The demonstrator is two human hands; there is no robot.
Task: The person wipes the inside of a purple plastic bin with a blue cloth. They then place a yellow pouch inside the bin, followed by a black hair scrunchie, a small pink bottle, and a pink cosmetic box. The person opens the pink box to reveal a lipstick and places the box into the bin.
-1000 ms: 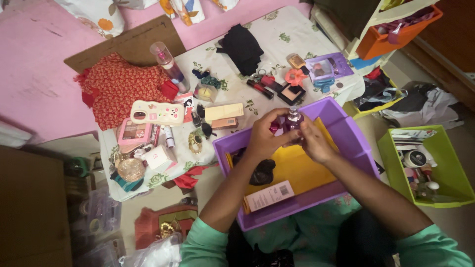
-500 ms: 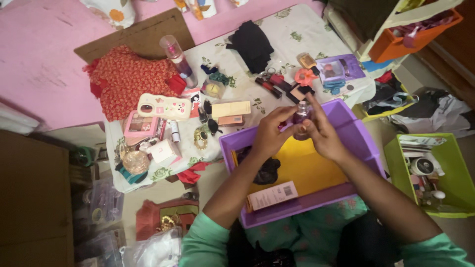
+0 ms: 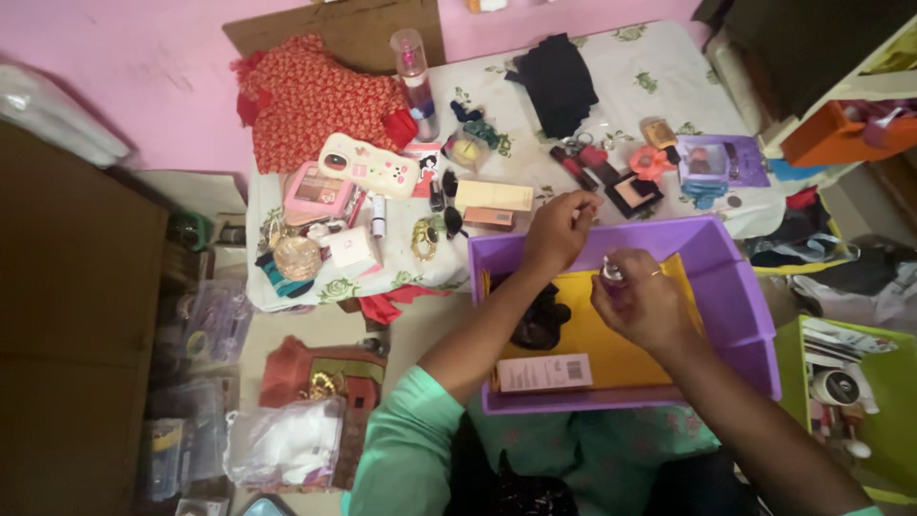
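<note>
Perfume bottle [image 3: 612,273] in rt hand [image 3: 645,308], over purple bin [image 3: 735,287].

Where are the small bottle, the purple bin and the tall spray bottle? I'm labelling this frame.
small bottle [image 3: 611,272], head view, on its silvery top above the right hand.
purple bin [image 3: 735,287], head view, on its right wall.
tall spray bottle [image 3: 417,81], head view, mid-body.

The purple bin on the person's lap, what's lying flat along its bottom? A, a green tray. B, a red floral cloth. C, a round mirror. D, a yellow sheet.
D: a yellow sheet covers the floor of the purple bin, with a black bundle and a long white box lying on it, while the right hand holds a small bottle above it.
</note>
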